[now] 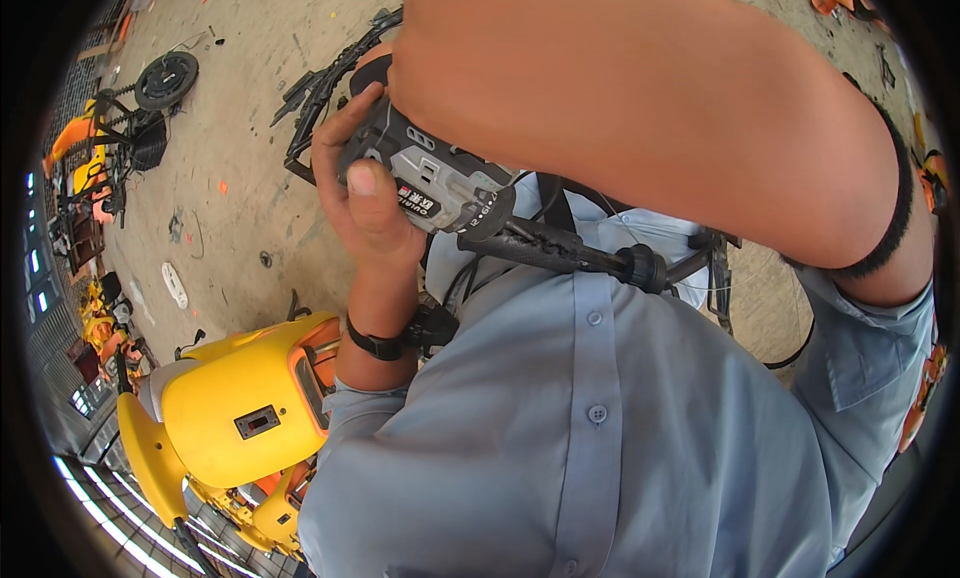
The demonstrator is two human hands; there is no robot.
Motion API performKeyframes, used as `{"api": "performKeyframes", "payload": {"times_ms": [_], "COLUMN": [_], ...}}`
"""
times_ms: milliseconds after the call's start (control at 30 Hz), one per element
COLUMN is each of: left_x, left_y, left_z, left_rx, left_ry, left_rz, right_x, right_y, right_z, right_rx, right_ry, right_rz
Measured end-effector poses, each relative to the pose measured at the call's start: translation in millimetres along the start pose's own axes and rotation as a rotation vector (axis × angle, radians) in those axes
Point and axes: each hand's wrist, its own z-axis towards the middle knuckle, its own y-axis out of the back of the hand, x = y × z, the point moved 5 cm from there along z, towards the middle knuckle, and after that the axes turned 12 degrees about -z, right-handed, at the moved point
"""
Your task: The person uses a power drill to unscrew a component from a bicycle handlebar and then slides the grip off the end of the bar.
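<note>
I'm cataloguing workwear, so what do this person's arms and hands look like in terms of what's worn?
The left hand shows no glove; a black strap with a bulky dark piece circles its wrist. The right arm wears a black, fuzzy-edged band near the elbow. The sleeves are plain grey-blue cloth.

a yellow vehicle (215, 403) stands at left, a wheel (167, 80) (black) well apart.

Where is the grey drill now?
The grey drill is in the head view's upper half, left of centre, in the left hand, beside the right forearm.
</note>
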Motion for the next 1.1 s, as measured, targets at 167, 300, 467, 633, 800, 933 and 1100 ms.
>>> {"api": "performKeyframes", "payload": {"times_ms": [167,300,467,633,800,933,1100], "left_x": [0.6,-8.2,-22.4,-22.4,-34.2,-35.9,-14.2], "left_y": [-5.5,-10.5,-53.3,-96.2,-136.1,-124.0,-22.3], "left_z": [10.1,23.4,48.7,57.7,44.3,42.6,13.1], "left_rx": [0.059,0.203,0.528,0.865,1.191,1.128,0.915], "left_ry": [0.008,-0.070,0.056,0.124,-0.241,-0.151,0.247], "left_rz": [-0.021,0.069,0.162,0.232,0.227,0.224,0.191], "right_x": [-6.0,-13.2,-2.2,-10.8,-9.1,17.9,38.2], "right_y": [7.4,11.1,4.2,-10.0,-36.9,-62.9,-77.1], "right_z": [-1.7,0.3,-31.0,-77.0,-88.4,-101.8,-114.9], "right_rx": [0.026,0.016,0.021,0.061,0.591,0.513,0.455], "right_ry": [-0.019,0.011,-0.300,-0.480,-0.524,-0.518,-0.487], "right_rz": [-0.024,-0.031,-0.110,0.364,1.313,1.557,1.539]}}
